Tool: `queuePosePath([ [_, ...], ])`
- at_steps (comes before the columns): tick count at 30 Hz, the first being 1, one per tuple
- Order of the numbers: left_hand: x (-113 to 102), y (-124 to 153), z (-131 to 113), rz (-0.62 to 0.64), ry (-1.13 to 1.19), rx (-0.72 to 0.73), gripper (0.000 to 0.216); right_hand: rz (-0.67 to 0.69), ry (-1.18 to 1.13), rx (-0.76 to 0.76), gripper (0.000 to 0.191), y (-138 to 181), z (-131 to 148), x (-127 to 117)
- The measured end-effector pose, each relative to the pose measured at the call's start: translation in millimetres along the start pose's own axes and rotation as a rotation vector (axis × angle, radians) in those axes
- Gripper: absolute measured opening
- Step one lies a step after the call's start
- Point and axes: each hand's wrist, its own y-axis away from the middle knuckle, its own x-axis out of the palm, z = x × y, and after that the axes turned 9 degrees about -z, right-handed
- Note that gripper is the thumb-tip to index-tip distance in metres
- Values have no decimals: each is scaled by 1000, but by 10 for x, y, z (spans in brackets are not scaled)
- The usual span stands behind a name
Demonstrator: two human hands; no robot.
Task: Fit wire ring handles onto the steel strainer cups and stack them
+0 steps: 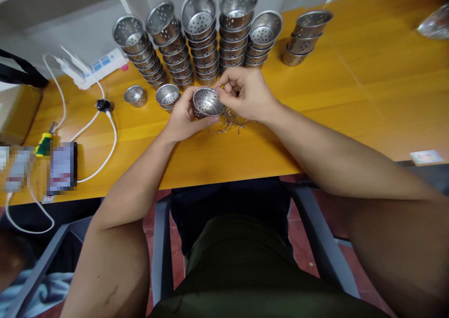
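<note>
A small perforated metal cup is gripped by my left hand, its fingers wrapped round the left side and the thumb along the front. My right hand pinches at the cup's right rim with thumb and forefinger; whatever lies between the fingertips is too small to make out. Just below and right of the cup, a loose heap of thin bent wire pieces lies on the table, partly covered by my right hand. Two perforated cups sit left of my hands: a single cup and a small stack.
Several tall stacks of perforated cups line the back of the wooden table, with a shorter stack further right. A power strip, white cables, a green-yellow screwdriver and a phone lie left. A plastic bag is far right.
</note>
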Motion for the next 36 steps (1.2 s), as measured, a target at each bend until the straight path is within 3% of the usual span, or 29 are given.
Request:
queuePosePath([
  [8, 18, 10, -71, -2, 29, -107, 120, 1, -14, 1, 51, -3, -33, 22],
  [14, 43, 7, -181, -25, -125, 35, 127, -44, 13, 11, 42, 22, 33, 141],
  [18, 94, 8, -241, -69, -161, 83, 112, -35, -11, 24, 39, 22, 39, 211],
  [22, 87, 7, -291, -64, -137, -4, 94, 19, -166, 11, 44, 7, 41, 120],
  [27, 42, 19, -174, -81, 5, -130, 90, 215, -498, -101, 64, -45, -10, -1],
  [31, 8, 37, -30, -28, -15, -72, 101, 234, -691, -179, 71, -105, -87, 66],
  [36, -14, 48, 60, -11, -62, 37, 113, 271, -726, -183, 66, -128, -155, 87],
])
